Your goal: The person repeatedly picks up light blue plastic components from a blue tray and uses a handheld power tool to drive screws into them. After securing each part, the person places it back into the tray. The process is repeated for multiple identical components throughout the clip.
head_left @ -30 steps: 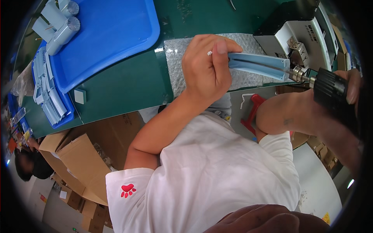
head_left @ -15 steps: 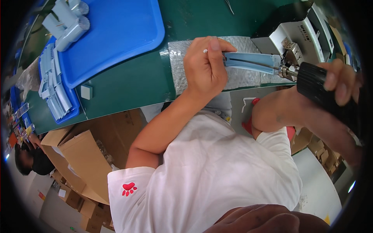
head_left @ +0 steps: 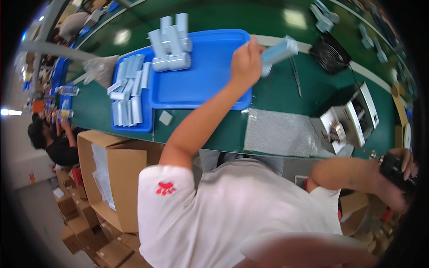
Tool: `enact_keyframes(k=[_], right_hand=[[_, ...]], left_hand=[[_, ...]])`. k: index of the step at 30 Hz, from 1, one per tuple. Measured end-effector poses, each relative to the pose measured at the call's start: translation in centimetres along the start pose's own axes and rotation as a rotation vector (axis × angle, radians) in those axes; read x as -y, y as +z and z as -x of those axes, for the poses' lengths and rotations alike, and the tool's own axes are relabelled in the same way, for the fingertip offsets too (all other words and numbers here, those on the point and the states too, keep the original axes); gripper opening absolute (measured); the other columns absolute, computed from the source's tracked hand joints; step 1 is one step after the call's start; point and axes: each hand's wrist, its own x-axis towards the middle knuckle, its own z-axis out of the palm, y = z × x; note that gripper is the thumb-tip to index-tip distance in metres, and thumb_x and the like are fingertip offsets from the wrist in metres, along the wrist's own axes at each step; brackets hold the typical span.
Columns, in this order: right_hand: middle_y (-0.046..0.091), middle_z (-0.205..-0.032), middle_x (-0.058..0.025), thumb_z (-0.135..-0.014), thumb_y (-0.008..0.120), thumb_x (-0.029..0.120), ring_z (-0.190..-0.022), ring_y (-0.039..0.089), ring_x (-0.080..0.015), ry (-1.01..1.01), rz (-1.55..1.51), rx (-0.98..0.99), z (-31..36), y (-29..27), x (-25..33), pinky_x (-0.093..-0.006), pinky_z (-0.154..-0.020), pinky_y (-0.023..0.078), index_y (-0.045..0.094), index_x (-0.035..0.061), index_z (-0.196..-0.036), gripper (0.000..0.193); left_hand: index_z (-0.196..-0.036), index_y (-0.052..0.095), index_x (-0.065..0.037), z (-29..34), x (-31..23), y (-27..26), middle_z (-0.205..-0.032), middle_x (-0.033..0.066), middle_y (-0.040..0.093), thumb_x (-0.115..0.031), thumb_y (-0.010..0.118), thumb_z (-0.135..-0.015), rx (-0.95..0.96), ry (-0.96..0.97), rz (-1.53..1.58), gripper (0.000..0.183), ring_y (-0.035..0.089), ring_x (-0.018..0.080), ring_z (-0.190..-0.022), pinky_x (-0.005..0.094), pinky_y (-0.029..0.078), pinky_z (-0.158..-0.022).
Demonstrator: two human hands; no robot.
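Note:
Raised past the right edge of the large blue tray [head_left: 243, 85], my left hand [head_left: 247, 62] is closed round a light blue plastic housing [head_left: 280, 51] with a long handle; my fingers partly hide it. At the far right, off the table's front edge, my right hand [head_left: 407, 166] grips a black power screwdriver [head_left: 393, 172] by its body, its metal tip toward the table. Inside the large tray, several similar light blue housings [head_left: 172, 60] with round heads stand grouped at the left. A smaller blue tray [head_left: 145, 125] beside it holds several loose light blue handle pieces [head_left: 129, 80].
Bubble wrap [head_left: 277, 134] lies near the front edge, beside a white and black fixture [head_left: 344, 127] with metal parts. Behind are a black fan [head_left: 330, 53] and tweezers [head_left: 296, 76]. A small pale block [head_left: 166, 118] sits by the trays. An open cardboard box [head_left: 114, 178] stands below left.
My left hand has carried the housing up and away from the fixture toward the large tray. My right hand has drawn the screwdriver off the housing, down and to the right.

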Motion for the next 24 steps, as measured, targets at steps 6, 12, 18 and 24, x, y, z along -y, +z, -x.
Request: enact_keyframes(k=[6,12,18,24], right_hand=[[0.046,-0.091,-0.0162,-0.086,0.047,0.066,-0.071,0.048,-0.0219,0.236,0.176,-0.09,2.5,-3.6,-2.6,-0.0352,-0.068,0.04,0.055,0.0005,-0.103,0.068],[0.048,-0.1,-0.0186,-0.088,0.045,0.063,-0.083,0.049,-0.0265,0.266,0.351,0.006,3.0,-4.3,-2.0,-0.0374,-0.076,0.04,0.053,-0.0041,-0.117,0.074],[0.05,-0.112,-0.0184,-0.094,0.05,0.051,-0.09,0.05,-0.0241,0.314,0.355,-0.072,1.7,-5.6,-1.9,-0.0375,-0.082,0.042,0.049,-0.006,-0.129,0.067],[0.052,-0.106,-0.0163,-0.098,0.048,0.056,-0.078,0.053,-0.0183,0.238,0.44,-0.093,3.2,-2.5,-1.2,-0.0318,-0.069,0.044,0.051,-0.0057,-0.118,0.065]], left_hand=[[-0.108,0.068,0.001,-17.5,5.5,4.0,-0.109,0.0248,0.067,-0.042,0.047,-0.104,-0.08,0.031,-0.145,0.048,0.061,0.0437,-0.107,0.0479,0.046,-0.1],[-0.119,0.063,-0.003,-8.7,2.3,-4.3,-0.121,0.0214,0.062,-0.03,0.067,-0.094,-0.477,0.586,-0.403,0.037,0.055,0.0411,-0.118,0.0505,0.042,-0.105],[-0.119,0.066,-0.005,-1.7,6.4,-15.8,-0.119,0.0155,0.058,-0.037,0.071,-0.093,-0.658,-0.084,-0.623,0.041,0.052,0.036,-0.115,0.0482,0.039,-0.103],[-0.121,0.072,-0.009,-2.5,8.2,-16.7,-0.115,0.0109,0.061,-0.038,0.065,-0.097,-0.546,-0.165,-0.668,0.038,0.05,0.0358,-0.117,0.0509,0.038,-0.102]])
